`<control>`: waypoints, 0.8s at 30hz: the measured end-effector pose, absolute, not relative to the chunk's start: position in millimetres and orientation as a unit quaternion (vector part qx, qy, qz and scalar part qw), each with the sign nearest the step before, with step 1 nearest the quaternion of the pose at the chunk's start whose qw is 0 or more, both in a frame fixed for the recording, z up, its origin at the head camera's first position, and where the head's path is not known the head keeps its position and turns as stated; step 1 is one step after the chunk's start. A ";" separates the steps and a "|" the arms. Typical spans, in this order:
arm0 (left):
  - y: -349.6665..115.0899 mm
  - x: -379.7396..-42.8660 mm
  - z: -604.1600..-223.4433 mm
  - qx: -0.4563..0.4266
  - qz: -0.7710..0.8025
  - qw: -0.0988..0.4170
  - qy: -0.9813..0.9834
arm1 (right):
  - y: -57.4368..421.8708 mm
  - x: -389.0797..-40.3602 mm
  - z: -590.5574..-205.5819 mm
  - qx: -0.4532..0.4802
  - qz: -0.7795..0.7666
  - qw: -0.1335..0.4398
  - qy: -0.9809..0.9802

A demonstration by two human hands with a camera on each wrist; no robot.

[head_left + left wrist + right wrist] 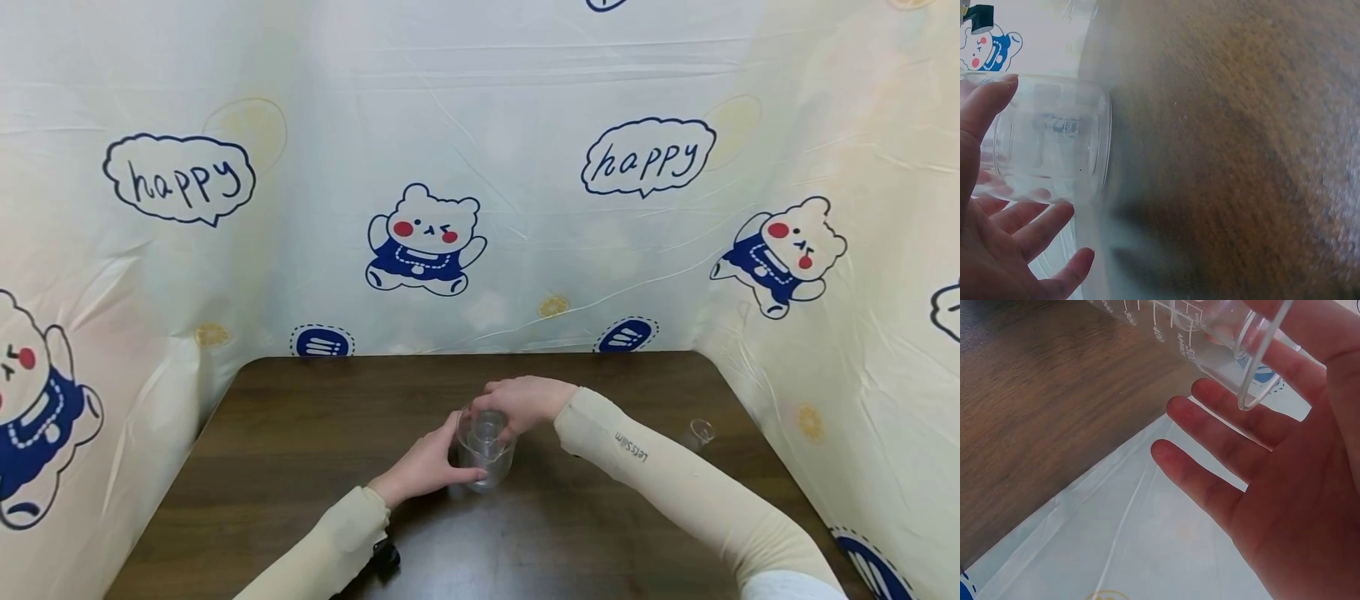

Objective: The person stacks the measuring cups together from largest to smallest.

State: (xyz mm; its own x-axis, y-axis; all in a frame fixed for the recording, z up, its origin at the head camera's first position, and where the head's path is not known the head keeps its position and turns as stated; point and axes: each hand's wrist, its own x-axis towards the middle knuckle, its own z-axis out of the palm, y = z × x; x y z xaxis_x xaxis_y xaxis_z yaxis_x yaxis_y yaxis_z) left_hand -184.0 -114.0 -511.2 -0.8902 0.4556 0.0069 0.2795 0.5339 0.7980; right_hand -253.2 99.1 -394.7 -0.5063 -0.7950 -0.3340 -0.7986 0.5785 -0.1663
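Observation:
A clear glass beaker with white volume marks stands upright on the table, and a smaller clear beaker sits inside its upper part. From the near left my left hand holds the large beaker's wall, thumb on one side and fingers on the other. My right hand comes over the rim from the far right. Its thumb and index finger pinch the smaller beaker, while the other three fingers spread outside the large beaker's rim.
Another small clear glass vessel stands to the right, partly behind my right sleeve. The dark wooden table has a printed curtain along its back and sides. A small black object shows under my left wrist.

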 end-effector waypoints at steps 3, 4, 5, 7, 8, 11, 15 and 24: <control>-113.9 -184.0 -511.3 0.213 0.430 0.102 0.871 | 98.8 -253.1 -396.7 -0.464 0.009 0.182 0.867; -113.9 -183.9 -511.2 0.213 0.430 0.102 0.871 | 98.5 -253.0 -397.2 -0.465 0.008 0.182 0.867; -113.8 -183.8 -511.1 0.213 0.429 0.102 0.872 | 98.4 -253.2 -398.0 -0.466 0.008 0.181 0.866; -113.9 -183.8 -511.3 0.213 0.429 0.102 0.872 | 98.0 -253.2 -398.9 -0.466 0.008 0.181 0.866; -114.0 -183.9 -511.4 0.213 0.429 0.102 0.872 | 97.8 -252.9 -399.1 -0.466 0.008 0.182 0.866; -114.2 -183.8 -511.7 0.212 0.431 0.102 0.871 | 96.8 -252.6 -400.2 -0.461 0.008 0.185 0.868; -114.2 -183.9 -511.2 0.213 0.437 0.101 0.868 | 95.2 -252.2 -400.6 -0.458 0.015 0.184 0.869; -113.9 -183.4 -510.5 0.212 0.433 0.101 0.870 | 93.8 -251.4 -406.4 -0.457 0.032 0.171 0.872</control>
State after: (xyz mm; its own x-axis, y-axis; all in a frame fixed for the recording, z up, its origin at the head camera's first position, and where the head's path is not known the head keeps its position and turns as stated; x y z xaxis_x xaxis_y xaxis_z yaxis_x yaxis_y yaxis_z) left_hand -183.4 -113.9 -510.5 -0.8896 0.4566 0.0080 0.2818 0.5352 0.7963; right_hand -251.4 93.8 -406.4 -0.5235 -0.7865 -0.3276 -0.8087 0.5797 -0.0995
